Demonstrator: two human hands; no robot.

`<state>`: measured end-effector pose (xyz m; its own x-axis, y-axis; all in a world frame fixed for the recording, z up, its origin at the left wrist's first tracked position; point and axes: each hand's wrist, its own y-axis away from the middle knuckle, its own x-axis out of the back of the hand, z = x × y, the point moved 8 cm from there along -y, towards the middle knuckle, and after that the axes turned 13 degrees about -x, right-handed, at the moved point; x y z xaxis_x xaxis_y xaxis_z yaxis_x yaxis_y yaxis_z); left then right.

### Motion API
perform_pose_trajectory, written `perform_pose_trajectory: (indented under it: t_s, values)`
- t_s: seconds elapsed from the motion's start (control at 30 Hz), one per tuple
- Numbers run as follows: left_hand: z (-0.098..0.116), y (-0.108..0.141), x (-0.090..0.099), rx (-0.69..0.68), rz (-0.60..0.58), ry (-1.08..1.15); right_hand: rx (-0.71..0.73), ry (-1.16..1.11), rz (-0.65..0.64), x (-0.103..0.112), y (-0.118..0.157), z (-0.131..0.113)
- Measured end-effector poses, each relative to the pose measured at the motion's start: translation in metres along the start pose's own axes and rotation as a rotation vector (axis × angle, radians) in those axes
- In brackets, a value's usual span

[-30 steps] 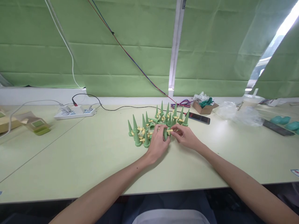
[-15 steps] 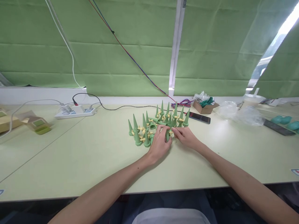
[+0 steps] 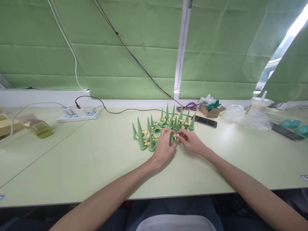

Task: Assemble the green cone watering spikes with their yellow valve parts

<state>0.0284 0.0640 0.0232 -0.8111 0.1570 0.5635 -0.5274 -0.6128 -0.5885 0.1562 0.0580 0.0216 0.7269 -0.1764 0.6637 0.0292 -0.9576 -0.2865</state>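
Observation:
On the table, several green cones (image 3: 151, 144) with small yellow pieces between them stand in a loose ring, some green tubes (image 3: 157, 130) lying among them. My left hand (image 3: 165, 148) is closed around a green cone (image 3: 171, 140) at the near side of the ring, its lower part hidden by my fingers. Close beside it, my right hand (image 3: 192, 141) pinches a small yellow piece (image 3: 176, 136) against that cone's side. The yellow piece's exact shape is too small to make out.
Behind the cones to the right lies a black phone (image 3: 205, 121) near a small cardboard box (image 3: 211, 111). Clear plastic bags (image 3: 256, 120) and a lidded cup (image 3: 260, 104) stand farther right. A white power strip (image 3: 78, 116) lies at the left by the wall.
My right fingers have shifted slightly, and more of the yellow piece shows between them. My left hand stays almost in place on the green cone.

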Motion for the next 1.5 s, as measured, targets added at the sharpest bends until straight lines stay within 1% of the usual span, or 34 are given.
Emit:
perform_pose_trajectory:
  t_s: [0.27,0.63,0.83,1.03,1.13,1.27,1.5]
  values:
    - [0.001,0.001,-0.004,-0.017,-0.031,0.017,0.02,0.117,0.023,-0.001,-0.001,-0.001]
    - [0.001,0.002,-0.004,-0.027,-0.023,0.005,-0.057,0.073,-0.007,-0.004,-0.003,0.006]
    - [0.001,0.0,0.002,-0.012,0.021,-0.04,-0.092,0.017,0.003,-0.002,-0.002,0.005]
    - [-0.003,0.0,0.005,0.013,0.04,-0.056,-0.06,-0.027,-0.024,-0.001,0.0,0.001]
    - [-0.002,0.001,0.003,0.01,0.025,-0.055,-0.032,-0.015,-0.036,-0.002,0.001,0.001]
    - [0.0,0.0,0.001,0.001,0.008,-0.047,-0.01,0.039,-0.01,-0.002,0.0,-0.001]
    - [0.002,0.0,-0.002,-0.03,-0.005,-0.034,-0.033,0.065,-0.019,-0.004,-0.002,0.002]
